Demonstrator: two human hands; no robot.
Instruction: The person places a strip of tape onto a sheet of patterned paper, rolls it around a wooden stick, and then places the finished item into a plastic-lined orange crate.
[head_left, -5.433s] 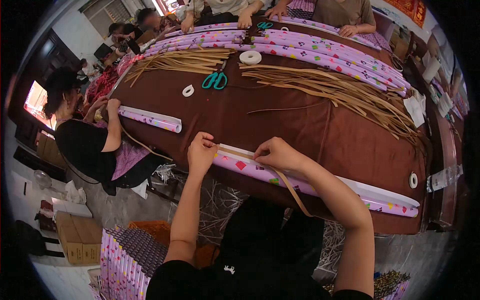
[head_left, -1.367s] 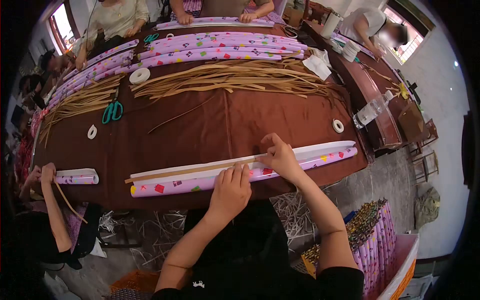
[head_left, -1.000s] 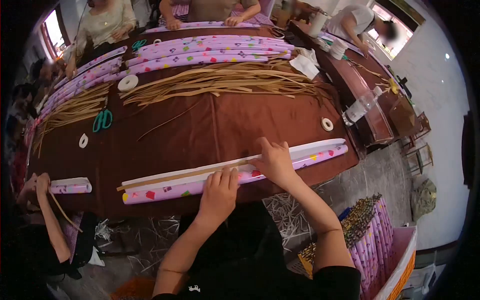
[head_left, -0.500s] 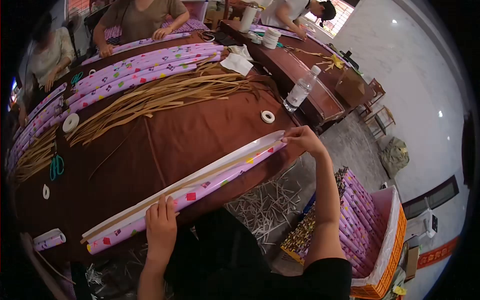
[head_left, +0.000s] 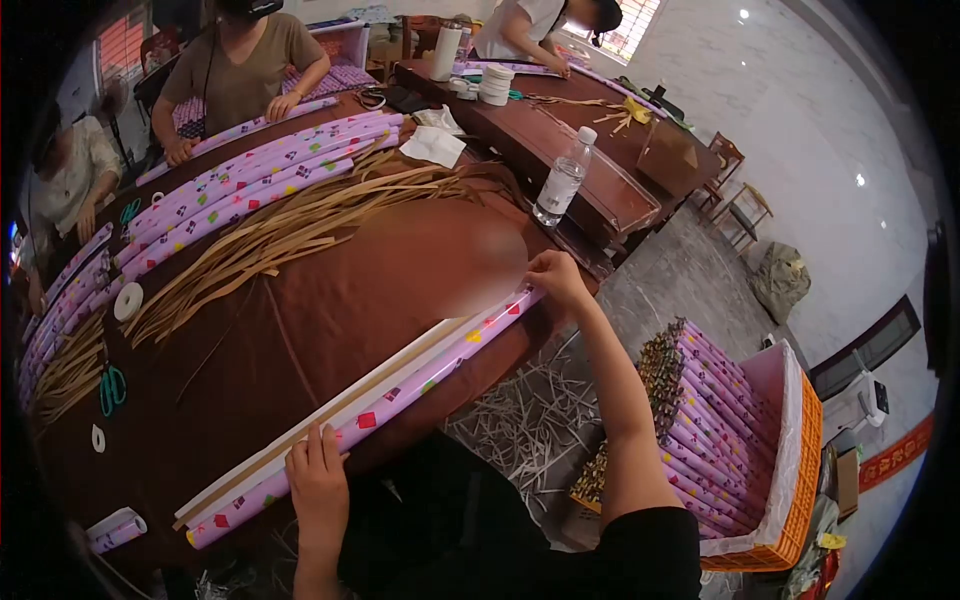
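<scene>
A long sheet of purple patterned wrapping paper [head_left: 395, 396], partly rolled into a tube, lies diagonally along the near edge of the table. Its white inner side [head_left: 255, 447] faces up, and a tan strip [head_left: 300, 432] runs lengthwise on it. My left hand [head_left: 320, 485] is closed over the lower-left part, fingertips pressing on the strip and paper. At the far right end, my right hand [head_left: 558, 280] pinches the paper between thumb and fingers. A blurred patch covers the table just beyond that end.
Tan strips [head_left: 290, 220] and finished-looking purple tubes [head_left: 250, 165] lie across the table. Green scissors [head_left: 112, 388], a white tape roll [head_left: 128, 301] and a water bottle [head_left: 565, 180] are around. An orange crate [head_left: 800, 470] of tubes stands at right. Other people work opposite.
The camera view has shifted, so the table contents sit farther left. Both hands stay on the paper; the white flap looks narrower near my right hand.
</scene>
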